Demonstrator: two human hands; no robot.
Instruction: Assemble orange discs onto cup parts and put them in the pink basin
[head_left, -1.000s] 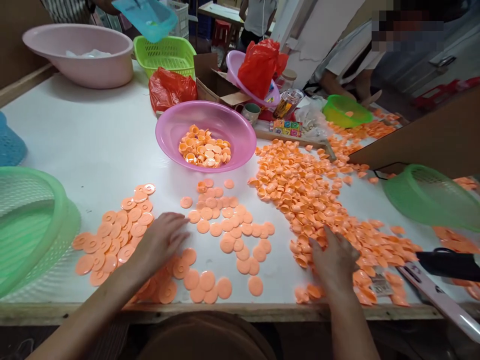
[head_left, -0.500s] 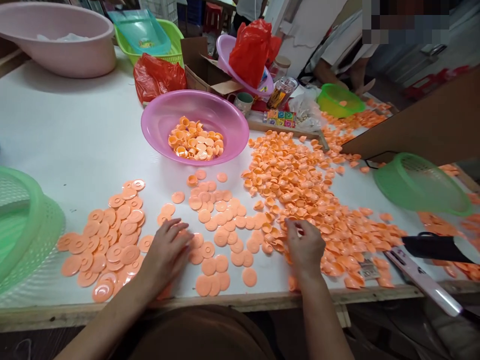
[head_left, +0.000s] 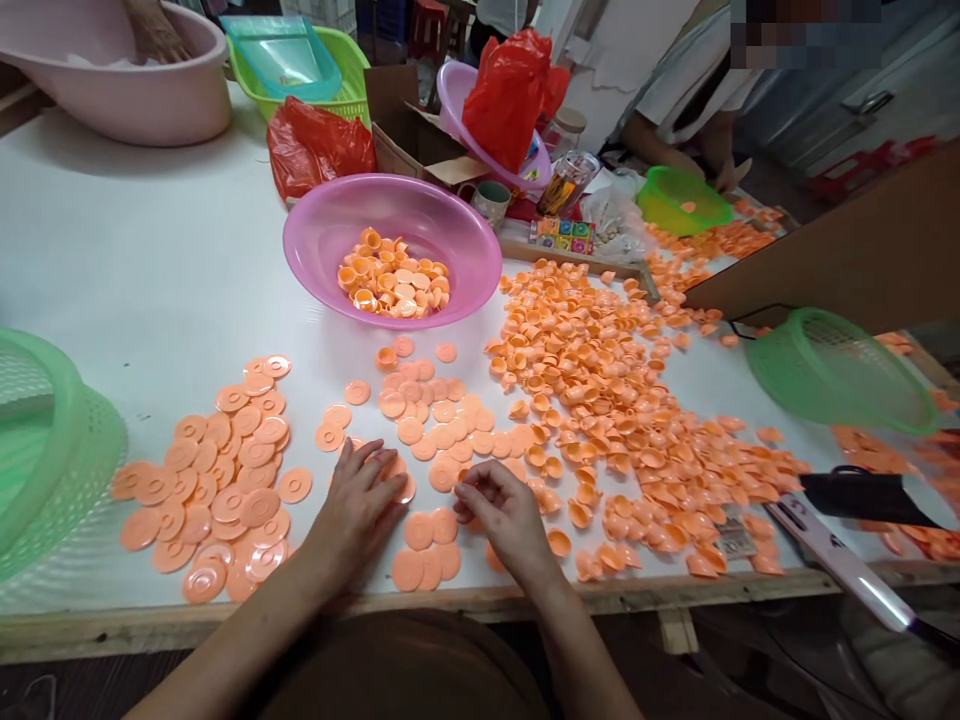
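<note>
My left hand [head_left: 358,515] lies over flat orange plastic discs [head_left: 405,484], its fingers stretched out and resting at their edge. My right hand [head_left: 504,515] is beside it, thumb and fingers pinched together. A bit of orange shows at the fingertips, a small plastic piece mostly hidden by them. Loose discs [head_left: 431,565] lie between and in front of the hands. A heap of larger ringed discs [head_left: 225,470] spreads to the left. On the right is a wide pile of small orange cup-shaped pieces [head_left: 592,370].
A pink basin [head_left: 315,265] holding orange pieces stands behind the discs. Green baskets [head_left: 97,460] flank the table. Behind are red bags [head_left: 319,150], a cardboard box [head_left: 409,140] and a mug [head_left: 491,203]. Another person's hand [head_left: 161,35] reaches into the large pale basin [head_left: 172,105].
My right hand has moved left from the cup pile to beside my left hand. My left hand has shifted slightly right. Another person's hand has appeared in the pale basin.
</note>
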